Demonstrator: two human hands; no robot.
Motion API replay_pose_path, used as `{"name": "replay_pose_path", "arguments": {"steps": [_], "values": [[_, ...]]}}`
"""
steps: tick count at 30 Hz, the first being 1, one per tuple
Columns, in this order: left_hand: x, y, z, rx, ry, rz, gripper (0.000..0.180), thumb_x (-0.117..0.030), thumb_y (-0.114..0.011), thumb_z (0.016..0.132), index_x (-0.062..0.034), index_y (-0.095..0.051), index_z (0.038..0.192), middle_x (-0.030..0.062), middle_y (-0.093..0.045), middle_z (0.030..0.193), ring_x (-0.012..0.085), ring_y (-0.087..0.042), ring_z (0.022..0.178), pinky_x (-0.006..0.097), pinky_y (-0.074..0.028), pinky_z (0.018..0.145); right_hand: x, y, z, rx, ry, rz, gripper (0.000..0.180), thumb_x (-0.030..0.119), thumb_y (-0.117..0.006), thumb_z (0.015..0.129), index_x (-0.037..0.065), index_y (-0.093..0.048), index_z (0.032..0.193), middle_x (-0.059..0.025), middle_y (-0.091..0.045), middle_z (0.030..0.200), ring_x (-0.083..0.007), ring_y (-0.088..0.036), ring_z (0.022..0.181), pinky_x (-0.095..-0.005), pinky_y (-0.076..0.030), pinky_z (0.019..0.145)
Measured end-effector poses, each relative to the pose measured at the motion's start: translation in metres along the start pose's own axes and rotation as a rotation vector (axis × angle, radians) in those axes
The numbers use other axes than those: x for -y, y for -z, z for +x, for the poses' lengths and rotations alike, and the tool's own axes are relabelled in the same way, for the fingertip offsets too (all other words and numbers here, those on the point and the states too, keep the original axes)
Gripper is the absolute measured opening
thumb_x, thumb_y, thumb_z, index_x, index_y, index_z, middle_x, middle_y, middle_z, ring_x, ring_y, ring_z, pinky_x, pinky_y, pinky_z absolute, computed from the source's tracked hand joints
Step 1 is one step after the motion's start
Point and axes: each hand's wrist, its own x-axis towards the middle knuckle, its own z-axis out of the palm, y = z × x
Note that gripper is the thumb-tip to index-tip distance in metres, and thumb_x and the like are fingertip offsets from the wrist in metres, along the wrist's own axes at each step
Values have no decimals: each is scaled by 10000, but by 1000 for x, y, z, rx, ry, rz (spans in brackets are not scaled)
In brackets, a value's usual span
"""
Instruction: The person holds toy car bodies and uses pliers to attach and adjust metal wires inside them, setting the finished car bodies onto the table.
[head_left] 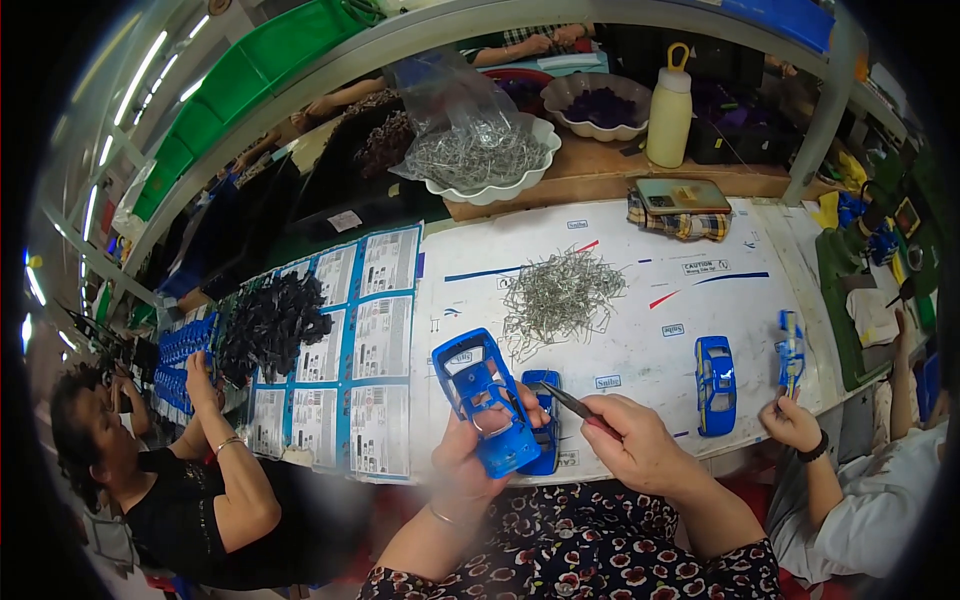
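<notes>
- The left hand (462, 458) grips a blue toy car shell (515, 442) above the table's near edge, hollow side up.
- The right hand (635, 440) has its fingers closed around pliers (572, 403), tips beside the shell; whether they touch it, I cannot tell.
- Another blue shell (551, 440) lies beneath, partly hidden.
- The table (620, 358) has a white printed covering, with a loose heap of wire pieces (562, 300) midway and a third shell (715, 385) to the right.
- Label sheets (382, 330) cover the left side, black parts (270, 325) piled over them.
- Behind stand a wire-filled bowl (487, 196), a pale bottle (670, 118) and a phone (685, 197) on plaid cloth (680, 224).
- Co-workers sit on both sides; tube lights (140, 78) line the ceiling at left.
</notes>
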Motion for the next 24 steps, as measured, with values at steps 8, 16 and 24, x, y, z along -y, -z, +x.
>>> {"name": "replay_pose_path", "arguments": {"steps": [8, 16, 24], "values": [[-3, 0, 0, -52, 45, 24, 504, -158, -583, 771, -27, -408, 1226, 195, -585, 974, 286, -591, 850, 433, -474, 848, -8, 0, -1, -7, 32, -47, 216, 113, -576, 855, -19, -556, 1025, -156, -562, 796, -278, -554, 684, -359, -443, 629], [0, 7, -2, -11, 42, -19, 552, -190, -587, 783, -32, -388, 1272, 197, -580, 994, 287, -596, 855, 425, -481, 841, -7, 0, -1, 8, 13, -47, 212, 110, -580, 847, -16, -555, 1015, -149, -556, 790, -274, -551, 677, -355, -442, 626], [-4, 19, -2, -52, -97, 158, 778, -319, -758, 739, -82, -341, 1352, 145, -534, 1147, 282, -573, 970, 409, -488, 845, -2, 0, -3, -48, 52, -78, 178, 75, -566, 839, -6, -547, 997, -147, -548, 756, -310, -549, 669, -375, -432, 608]]}}
